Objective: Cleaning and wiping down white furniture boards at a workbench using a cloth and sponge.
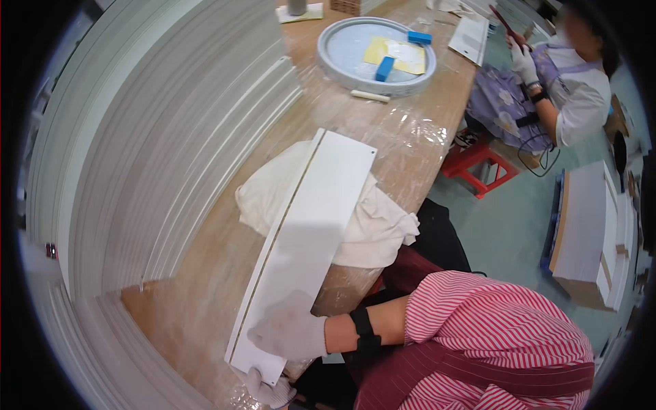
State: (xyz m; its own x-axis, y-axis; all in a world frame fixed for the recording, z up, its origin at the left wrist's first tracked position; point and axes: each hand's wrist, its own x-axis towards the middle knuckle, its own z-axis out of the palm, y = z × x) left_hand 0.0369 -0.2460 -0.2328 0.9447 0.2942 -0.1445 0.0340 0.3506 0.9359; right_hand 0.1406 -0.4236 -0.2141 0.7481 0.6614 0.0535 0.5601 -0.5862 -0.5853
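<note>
A long white board [307, 205] with a narrow groove along its left side and small holes at its corners lies slantwise on the table. Under its middle is a bunched white cloth [379, 232]. My right hand [290, 328], in a white glove, rests on the board's near part; its fingers are blurred, so their grip is unclear. At the near end, my left hand [268, 391], gloved too, holds the board's corner between thumb and fingers. Most of the left forearm is out of sight.
Stacked white panels [198, 157] line the left side. Beyond the board, a round tray [331, 65] carries blue blocks and a yellow sheet on the plastic-covered table [403, 147]. At right, a gloved co-worker [567, 96] sits near a red stool [482, 164]; more boards [588, 232] stand on the floor.
</note>
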